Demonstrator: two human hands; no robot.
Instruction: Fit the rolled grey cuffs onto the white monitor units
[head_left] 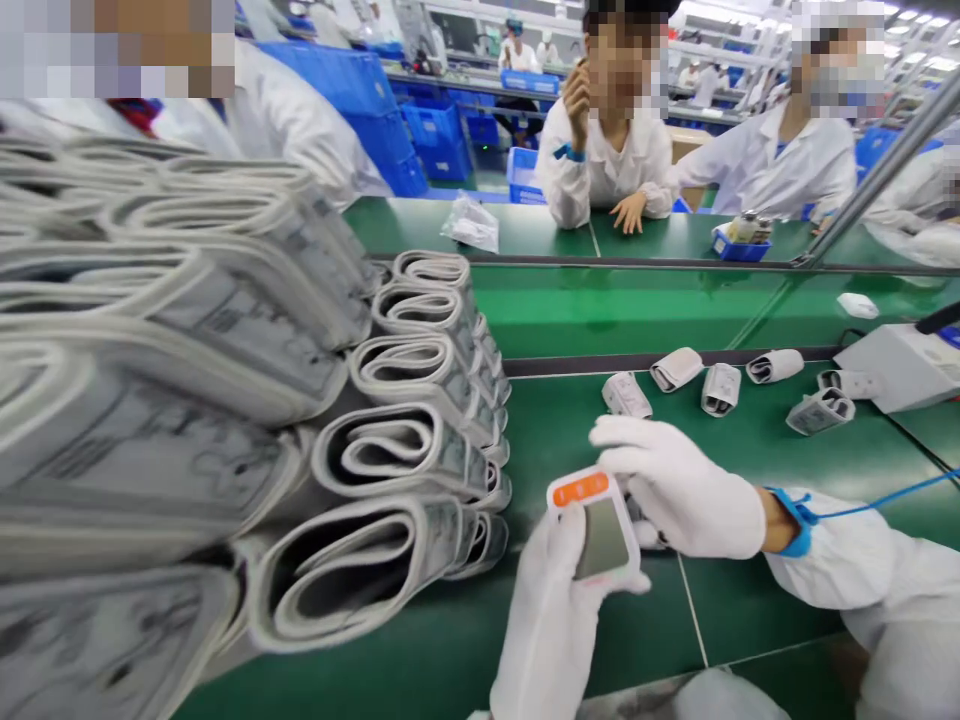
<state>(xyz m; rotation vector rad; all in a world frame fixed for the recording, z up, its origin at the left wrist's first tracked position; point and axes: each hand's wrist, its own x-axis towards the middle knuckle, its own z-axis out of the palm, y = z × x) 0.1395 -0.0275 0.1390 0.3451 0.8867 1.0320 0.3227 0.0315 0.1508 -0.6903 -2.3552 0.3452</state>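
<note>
A small white wrist blood pressure monitor (611, 540) with orange buttons and a grey screen is tilted toward me. My left hand (551, 600), in a white glove, grips it from below with the thumb on its front beside the buttons. My gloved right hand (675, 485) is curled around its upper right side, fingers over the top edge. Something greyish, partly hidden, shows between the right fingers and thumb behind the monitor. Left of my hands, rolled grey cuffs (405, 450) stand in stacked rows; larger-looking ones nearest me are blurred.
Several rolled cuffs (721, 388) lie beyond my right hand, near a white device (904, 365). A blue cord runs from my right wristband (796, 525). A dark rail (555, 366) crosses the green table. People in white coats sit opposite, near a plastic bag (472, 222) and a small blue tray (741, 245).
</note>
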